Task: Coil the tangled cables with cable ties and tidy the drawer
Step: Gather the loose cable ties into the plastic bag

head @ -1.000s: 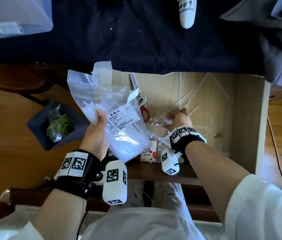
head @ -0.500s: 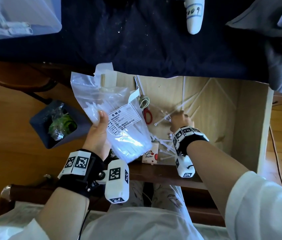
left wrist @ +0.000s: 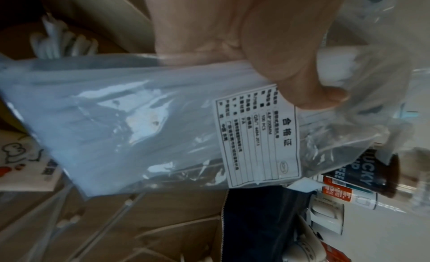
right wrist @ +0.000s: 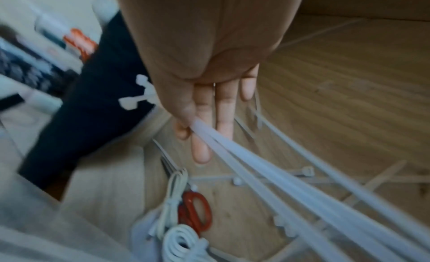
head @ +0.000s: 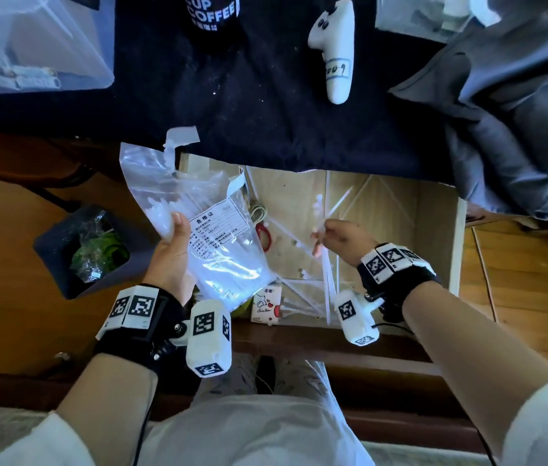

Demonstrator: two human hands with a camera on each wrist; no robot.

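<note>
1. Right hand (head: 340, 238) pinched a bundle of white cable ties (right wrist: 267, 174) between thumb and fingers (right wrist: 224, 109), raised above the open wooden drawer (head: 454, 250); tie tails hung toward the drawer's near edge.
2. More loose cable ties (head: 303, 287) lay scattered across the drawer floor.
3. Left hand (head: 171, 257) gripped a clear plastic bag of cable ties (head: 205, 237), printed label facing up, over the drawer's left edge.
4. Coiled white cable (right wrist: 184, 244) and red-handled scissors (right wrist: 197, 212) lay by the drawer's left wall.
5. Small cartoon-printed box (head: 266, 306) stood at the near edge.
6. Dark bin (head: 64, 264) sat on the floor, left of the drawer.
</note>
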